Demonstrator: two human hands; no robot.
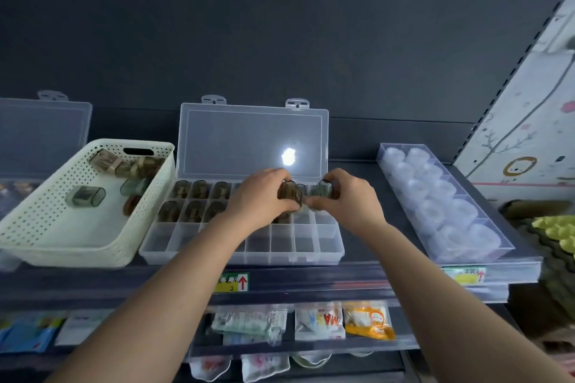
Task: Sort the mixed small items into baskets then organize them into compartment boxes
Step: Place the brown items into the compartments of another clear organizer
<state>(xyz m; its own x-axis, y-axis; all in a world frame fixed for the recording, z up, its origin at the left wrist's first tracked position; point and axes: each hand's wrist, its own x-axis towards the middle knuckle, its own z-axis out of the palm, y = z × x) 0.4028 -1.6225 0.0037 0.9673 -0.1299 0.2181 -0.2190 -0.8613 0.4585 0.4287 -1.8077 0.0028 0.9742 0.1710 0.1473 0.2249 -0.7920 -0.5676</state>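
Note:
A clear compartment box lies open on the shelf, its lid standing up behind it. Several small brown-filled clear cases fill its back left cells. My left hand grips one such case above the middle cells. My right hand holds another small clear case right beside it, the two cases nearly touching. To the left stands a cream perforated basket with several more cases inside.
A long clear tray of white round items runs along the right of the shelf. Another open clear box sits at the far left. Packaged goods hang on the shelf below. A patterned panel rises at the right.

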